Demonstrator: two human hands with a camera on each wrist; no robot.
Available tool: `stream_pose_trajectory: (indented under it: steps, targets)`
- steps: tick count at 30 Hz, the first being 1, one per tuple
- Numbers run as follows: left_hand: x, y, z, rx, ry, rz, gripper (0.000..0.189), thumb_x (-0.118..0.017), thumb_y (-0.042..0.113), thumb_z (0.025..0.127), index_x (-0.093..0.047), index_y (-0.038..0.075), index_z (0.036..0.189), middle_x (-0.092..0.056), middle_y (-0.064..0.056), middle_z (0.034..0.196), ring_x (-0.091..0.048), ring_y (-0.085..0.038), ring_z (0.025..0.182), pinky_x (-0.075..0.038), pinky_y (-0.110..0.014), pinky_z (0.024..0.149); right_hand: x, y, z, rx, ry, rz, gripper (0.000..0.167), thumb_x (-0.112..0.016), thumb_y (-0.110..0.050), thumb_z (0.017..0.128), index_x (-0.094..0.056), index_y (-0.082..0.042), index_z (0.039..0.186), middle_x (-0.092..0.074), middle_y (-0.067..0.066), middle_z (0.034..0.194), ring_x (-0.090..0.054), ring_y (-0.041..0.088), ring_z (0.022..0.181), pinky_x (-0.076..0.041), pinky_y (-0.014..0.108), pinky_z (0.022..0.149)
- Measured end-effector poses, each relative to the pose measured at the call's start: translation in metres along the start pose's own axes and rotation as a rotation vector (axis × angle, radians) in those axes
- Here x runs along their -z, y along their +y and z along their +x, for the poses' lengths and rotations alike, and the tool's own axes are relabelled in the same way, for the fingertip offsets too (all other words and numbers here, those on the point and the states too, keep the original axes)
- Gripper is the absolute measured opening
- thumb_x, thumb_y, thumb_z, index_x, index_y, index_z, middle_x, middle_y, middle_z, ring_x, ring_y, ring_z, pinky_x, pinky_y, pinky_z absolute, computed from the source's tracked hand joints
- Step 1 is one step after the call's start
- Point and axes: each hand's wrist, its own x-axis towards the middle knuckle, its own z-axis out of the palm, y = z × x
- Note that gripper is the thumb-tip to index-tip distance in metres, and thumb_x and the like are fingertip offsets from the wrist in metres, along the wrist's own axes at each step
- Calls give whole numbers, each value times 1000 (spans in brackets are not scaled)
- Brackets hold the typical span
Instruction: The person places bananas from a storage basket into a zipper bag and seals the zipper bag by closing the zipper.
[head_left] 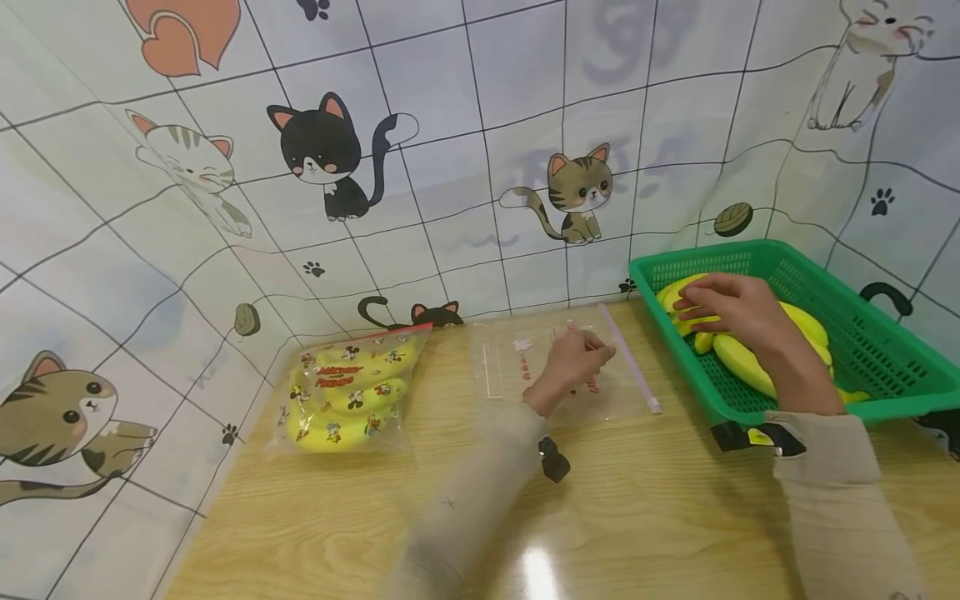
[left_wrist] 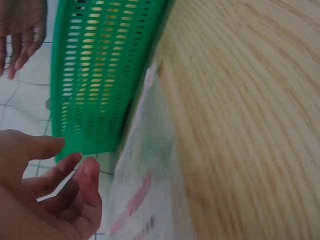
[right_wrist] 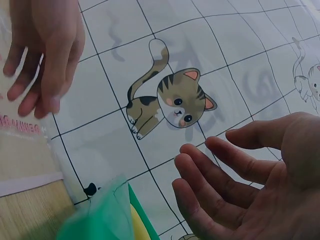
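An empty clear zip bag (head_left: pixel 570 367) with a pale zip strip lies flat on the wooden table (head_left: pixel 637 517). My left hand (head_left: pixel 573 357) hovers over it with relaxed fingers and holds nothing; the left wrist view shows the left hand (left_wrist: pixel 60 192) loosely curled beside the clear bag (left_wrist: pixel 145 190). My right hand (head_left: pixel 723 304) reaches into the green basket (head_left: pixel 885 367), fingers straight, over a bunch of yellow bananas (head_left: pixel 742 358). In the right wrist view the right hand (right_wrist: pixel 235 185) is spread open above the basket corner (right_wrist: pixel 97 220).
A printed zip bag filled with bananas (head_left: pixel 348 392) lies at the table's left, by the cat-patterned wall (head_left: pixel 450 167). The green basket (left_wrist: pixel 105 75) stands right beside the empty bag. Bare wood stretches along the table's front.
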Motion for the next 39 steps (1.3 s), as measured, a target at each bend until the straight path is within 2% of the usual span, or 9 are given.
stream_pose_trajectory:
  steps: [3, 5, 8, 11, 16, 21, 29, 35, 39]
  targets:
    - [-20, 5, 11, -32, 7, 8, 24, -71, 31, 98, -79, 9, 93, -71, 5, 84, -60, -6, 66, -48, -21, 59, 2, 1, 0, -20, 9, -14, 49, -48, -39, 110, -52, 2, 136, -67, -31, 94, -69, -6, 89, -58, 17, 78]
    - [-32, 8, 17, -24, 7, 19, 31, -72, 33, 97, -76, 8, 78, -62, 8, 69, -51, -4, 57, -43, -20, 53, 3, 2, 0, -31, 14, -13, 48, -48, -39, 109, -53, 1, 135, -68, -31, 93, -68, -7, 88, -58, 17, 77]
    - [-46, 11, 22, 49, 16, 37, 48, -74, 40, 94, -62, 9, 59, -45, 8, 54, -40, -8, 49, -34, -23, 46, 3, 2, -1, -35, 10, -12, 46, -50, -40, 109, -54, -1, 133, -69, -30, 93, -69, -6, 89, -58, 17, 78]
    - [-58, 12, 25, 143, 43, 110, 56, -76, 52, 88, -52, 13, 56, -42, 4, 52, -41, -14, 48, -37, -29, 46, 4, 2, -2, -35, 9, -10, 46, -50, -40, 108, -55, -1, 132, -69, -30, 93, -70, -5, 90, -58, 17, 77]
    - [-74, 14, 26, 189, 99, 410, 60, -72, 73, 79, -62, 16, 65, -59, 2, 65, -57, -17, 63, -48, -35, 62, 4, 3, -2, -30, 13, -1, 48, -51, -40, 108, -54, 1, 133, -69, -31, 92, -71, -4, 90, -59, 18, 77]
    - [-77, 15, 29, 190, 83, 644, 56, -64, 72, 84, -64, 20, 63, -64, 3, 67, -60, -16, 63, -48, -35, 59, 5, 3, -2, -24, 20, -9, 50, -50, -40, 108, -54, 2, 134, -69, -29, 93, -71, -3, 91, -59, 20, 78]
    - [-73, 10, 33, 163, 51, 657, 43, -65, 47, 89, -57, 22, 55, -62, 3, 62, -55, -16, 57, -45, -38, 52, 1, 2, -2, -32, 28, -15, 51, -49, -39, 109, -53, 3, 137, -68, -29, 92, -70, -3, 90, -59, 20, 79]
    - [-68, 15, 29, 164, -7, 618, 41, -72, 46, 89, -61, 21, 58, -62, 4, 61, -56, -14, 56, -45, -33, 53, 1, 3, -2, -52, 13, -31, 52, -49, -42, 109, -53, 2, 137, -69, -29, 93, -70, -4, 90, -58, 19, 79]
    - [-63, 15, 27, 144, -11, 555, 40, -74, 45, 89, -64, 19, 60, -62, 4, 61, -56, -14, 59, -45, -31, 56, 2, 3, -1, -41, 7, -42, 51, -47, -40, 109, -53, 2, 137, -69, -29, 93, -70, -5, 90, -58, 18, 78]
